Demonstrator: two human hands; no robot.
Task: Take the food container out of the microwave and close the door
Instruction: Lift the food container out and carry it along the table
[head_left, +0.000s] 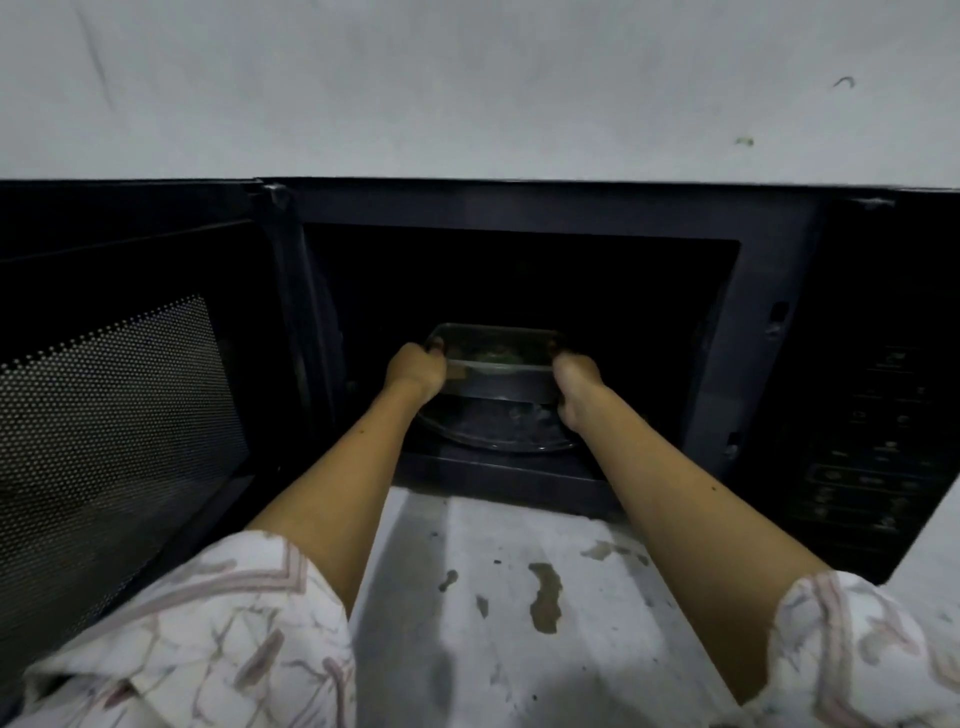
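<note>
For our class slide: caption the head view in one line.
Both hands grip a food container inside the open microwave.

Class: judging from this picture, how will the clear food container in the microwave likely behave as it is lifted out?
The food container looks rigid, shallow plastic, so probably light. Both the left hand and right hand grip its ends, suggesting it might tip or spill otherwise.

Pale grey wall (467, 88) showing scuffs and small dark marks. White countertop (597, 597) lying below, carrying brownish stains (545, 597) and scattered specks.
</note>
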